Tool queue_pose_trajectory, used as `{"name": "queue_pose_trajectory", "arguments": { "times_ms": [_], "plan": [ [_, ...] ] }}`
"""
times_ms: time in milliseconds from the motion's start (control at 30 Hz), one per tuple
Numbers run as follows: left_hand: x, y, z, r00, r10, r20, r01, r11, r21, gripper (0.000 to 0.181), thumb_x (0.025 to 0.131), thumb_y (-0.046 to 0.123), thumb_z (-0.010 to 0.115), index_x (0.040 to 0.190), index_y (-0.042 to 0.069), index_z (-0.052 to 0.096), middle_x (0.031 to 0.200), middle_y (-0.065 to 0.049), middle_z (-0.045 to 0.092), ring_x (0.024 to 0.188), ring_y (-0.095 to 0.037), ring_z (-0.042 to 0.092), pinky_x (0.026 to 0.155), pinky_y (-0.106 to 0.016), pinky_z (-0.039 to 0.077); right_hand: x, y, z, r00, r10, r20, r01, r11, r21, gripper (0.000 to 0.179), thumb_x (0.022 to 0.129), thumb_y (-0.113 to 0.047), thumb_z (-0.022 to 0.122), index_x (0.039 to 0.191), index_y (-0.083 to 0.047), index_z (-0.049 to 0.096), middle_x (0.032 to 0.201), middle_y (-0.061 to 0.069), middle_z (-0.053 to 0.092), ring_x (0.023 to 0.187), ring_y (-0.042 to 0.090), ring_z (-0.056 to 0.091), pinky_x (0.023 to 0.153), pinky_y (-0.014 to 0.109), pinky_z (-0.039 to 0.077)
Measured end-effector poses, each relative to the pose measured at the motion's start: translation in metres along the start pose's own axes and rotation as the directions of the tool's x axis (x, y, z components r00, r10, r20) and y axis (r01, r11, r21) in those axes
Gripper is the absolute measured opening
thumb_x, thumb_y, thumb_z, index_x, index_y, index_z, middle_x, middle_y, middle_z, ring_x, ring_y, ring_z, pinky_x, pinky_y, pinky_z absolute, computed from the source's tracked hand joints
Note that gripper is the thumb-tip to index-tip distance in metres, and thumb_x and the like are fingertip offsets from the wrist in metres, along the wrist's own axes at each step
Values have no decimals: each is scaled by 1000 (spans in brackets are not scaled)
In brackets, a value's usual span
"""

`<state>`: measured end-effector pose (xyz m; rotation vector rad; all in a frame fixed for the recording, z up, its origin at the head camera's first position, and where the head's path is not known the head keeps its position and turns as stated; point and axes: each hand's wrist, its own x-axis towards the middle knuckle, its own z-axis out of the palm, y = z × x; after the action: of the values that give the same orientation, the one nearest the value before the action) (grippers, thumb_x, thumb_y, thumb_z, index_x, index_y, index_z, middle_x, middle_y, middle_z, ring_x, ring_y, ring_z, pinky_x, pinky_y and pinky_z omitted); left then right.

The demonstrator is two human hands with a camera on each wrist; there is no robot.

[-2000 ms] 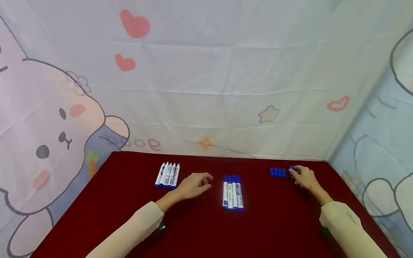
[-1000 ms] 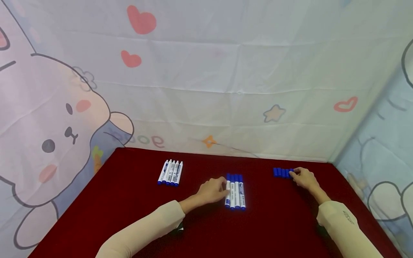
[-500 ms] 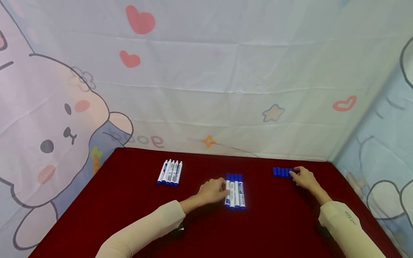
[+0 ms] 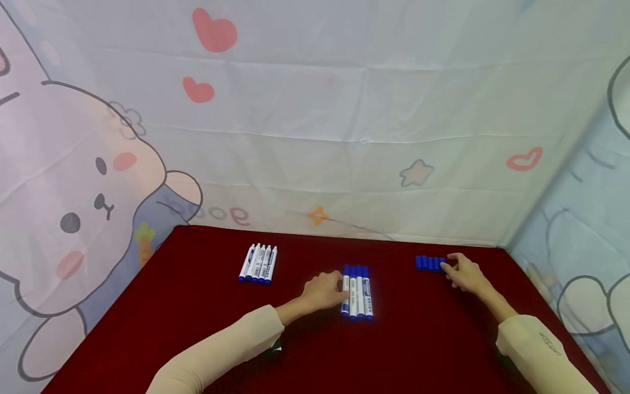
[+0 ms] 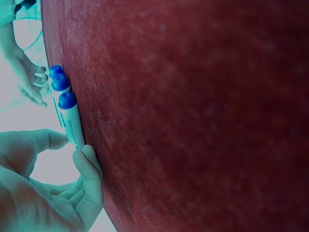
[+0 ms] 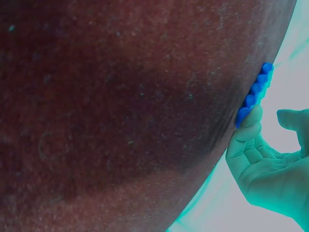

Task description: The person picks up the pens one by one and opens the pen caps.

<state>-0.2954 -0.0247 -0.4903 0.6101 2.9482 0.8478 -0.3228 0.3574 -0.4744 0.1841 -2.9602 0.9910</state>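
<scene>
Alignment seems underway, left hand [image 4: 322, 291] touching capped markers [image 4: 353, 301], right hand [image 4: 466, 274] touching blue caps [image 4: 430, 264], fingers spread; next move likely needs light sideways pressure.

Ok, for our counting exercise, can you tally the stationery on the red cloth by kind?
Uncapped markers: 5
Capped markers: 4
Loose blue caps: 5
Total: 14
</scene>
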Motion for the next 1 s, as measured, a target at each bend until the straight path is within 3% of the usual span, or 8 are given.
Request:
{"name": "queue_pose_trajectory", "arguments": {
  "times_ms": [200,400,600,800,1000],
  "plan": [
    [5,3,-2,998,-64,11,63,996,61,34,87,36,75,102,8,66,70,3,58,60,-13,51,53,-31,40,-5,-14,1,998,-60,6,59,998,17,54,107,-19,51,140,21,37,86,21,70,62,15,62,51,28,49],
    [10,-6,-3,997,-80,-10,80,984,157,37,83,35,78,107,9,66,71,1,61,59,-14,54,52,-32,42,-7,-29,8,992,-127,21,126,992,17,52,107,-18,53,140,19,40,87,20,71,62,15,62,56,25,49],
    [4,-14,-12,996,-88,8,87,992,93,41,84,27,79,119,10,69,85,-3,70,63,-14,58,53,-30,42,-13,-47,16,983,-174,54,172,984,37,49,106,-16,54,139,19,41,84,18,70,62,15,61,56,24,50],
    [-3,-20,-22,996,-84,29,83,996,43,25,87,27,74,106,10,72,79,-2,68,60,-14,54,50,-27,39,-19,-63,22,971,-222,94,217,975,54,48,106,-16,55,138,19,44,82,14,70,60,15,61,56,24,51],
    [-7,-31,-30,994,-93,54,95,995,-28,22,86,27,68,99,9,69,75,0,63,61,-14,52,50,-27,38,-23,-72,29,956,-267,122,262,963,56,45,106,-16,55,136,17,47,80,14,70,58,14,60,57,23,52]
  ]
}}
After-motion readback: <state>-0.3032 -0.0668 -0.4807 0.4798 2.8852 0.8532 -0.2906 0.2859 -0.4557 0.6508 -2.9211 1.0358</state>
